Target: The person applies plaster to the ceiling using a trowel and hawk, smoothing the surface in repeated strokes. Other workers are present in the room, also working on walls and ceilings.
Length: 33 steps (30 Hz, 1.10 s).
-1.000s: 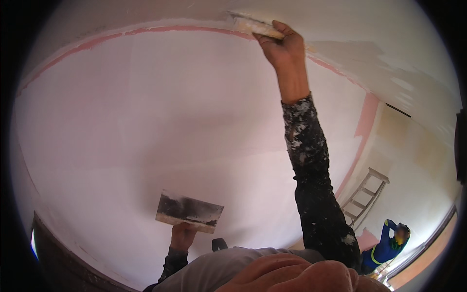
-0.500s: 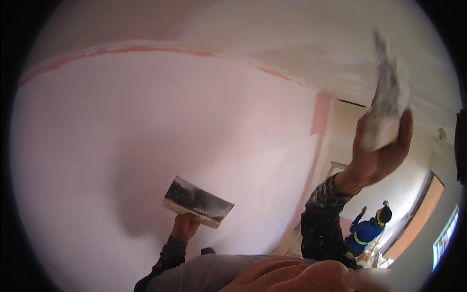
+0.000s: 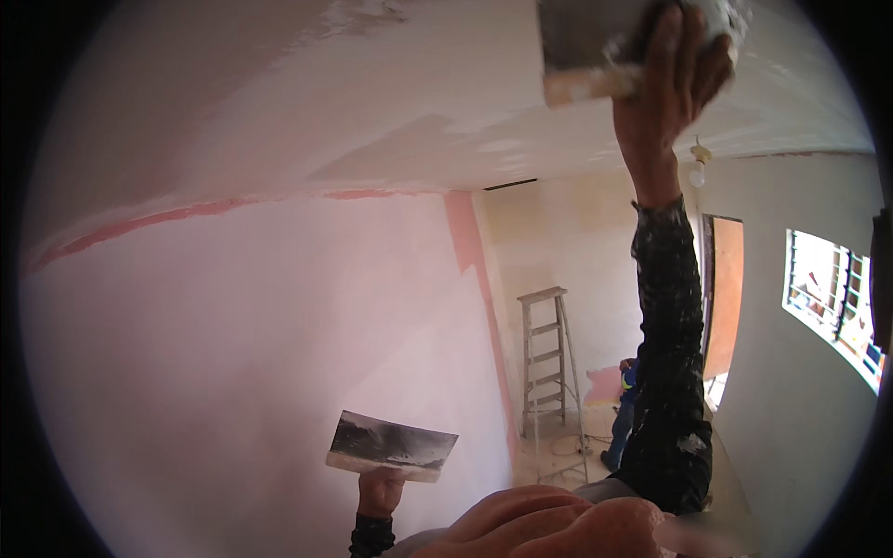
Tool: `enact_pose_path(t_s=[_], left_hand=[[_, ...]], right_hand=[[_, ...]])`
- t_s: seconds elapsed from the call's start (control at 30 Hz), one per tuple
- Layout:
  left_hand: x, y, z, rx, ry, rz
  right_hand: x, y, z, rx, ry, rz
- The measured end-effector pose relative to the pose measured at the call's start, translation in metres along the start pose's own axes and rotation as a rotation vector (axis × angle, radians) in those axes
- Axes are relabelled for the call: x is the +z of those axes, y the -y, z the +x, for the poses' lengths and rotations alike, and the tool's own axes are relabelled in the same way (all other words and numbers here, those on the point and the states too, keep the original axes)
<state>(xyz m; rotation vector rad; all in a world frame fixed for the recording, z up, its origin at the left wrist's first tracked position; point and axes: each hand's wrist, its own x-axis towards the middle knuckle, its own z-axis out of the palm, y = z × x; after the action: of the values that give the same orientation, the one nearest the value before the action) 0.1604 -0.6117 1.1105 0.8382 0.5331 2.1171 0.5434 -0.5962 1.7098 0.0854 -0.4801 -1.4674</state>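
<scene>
1. The left hand (image 3: 379,493) is gripping a wide scraper (image 3: 395,443) by its pale edge, near left, before the wall (image 3: 233,325).
2. The right hand (image 3: 672,88) is grasping another scraper (image 3: 584,46), high right, near the ceiling (image 3: 279,139).
3. A ladder (image 3: 542,296) is standing far right.

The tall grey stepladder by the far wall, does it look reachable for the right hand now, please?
Probably not: the right hand is occupied, holding a wide, dark-bladed spreader overhead, and the tall grey stepladder stands well across the room.
</scene>
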Motion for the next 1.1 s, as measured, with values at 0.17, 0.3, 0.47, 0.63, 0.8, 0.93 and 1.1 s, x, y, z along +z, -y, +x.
enact_pose_path(t_s=[0.17,0.3,0.47,0.63,0.8,0.93,1.1], left_hand=[[0.385,0.133,0.001,-0.261,0.213,-0.313],[0.488,0.2,0.055,-0.306,0.234,-0.297],[0.342,0.175,0.139,-0.583,0.048,-0.159],[0.152,0.097,0.226,-0.352,0.134,0.251],[0.08,0.008,0.238,0.506,0.22,1.011],[-0.025,-0.028,0.268,0.368,0.051,1.118],[-0.079,-0.013,0.277,0.34,-0.01,1.21]], right_hand=[[0.048,-0.418,-0.038,-0.079,0.134,-0.191],[0.034,-0.573,-0.128,0.01,0.258,-0.188],[0.039,-0.465,-0.124,0.501,0.037,0.025],[0.115,-0.246,-0.078,0.824,0.022,0.266],[0.201,-0.014,-0.109,0.352,-0.019,-0.085],[0.262,0.238,-0.128,0.625,-0.144,0.425],[0.281,0.404,-0.207,0.657,0.017,0.379]])
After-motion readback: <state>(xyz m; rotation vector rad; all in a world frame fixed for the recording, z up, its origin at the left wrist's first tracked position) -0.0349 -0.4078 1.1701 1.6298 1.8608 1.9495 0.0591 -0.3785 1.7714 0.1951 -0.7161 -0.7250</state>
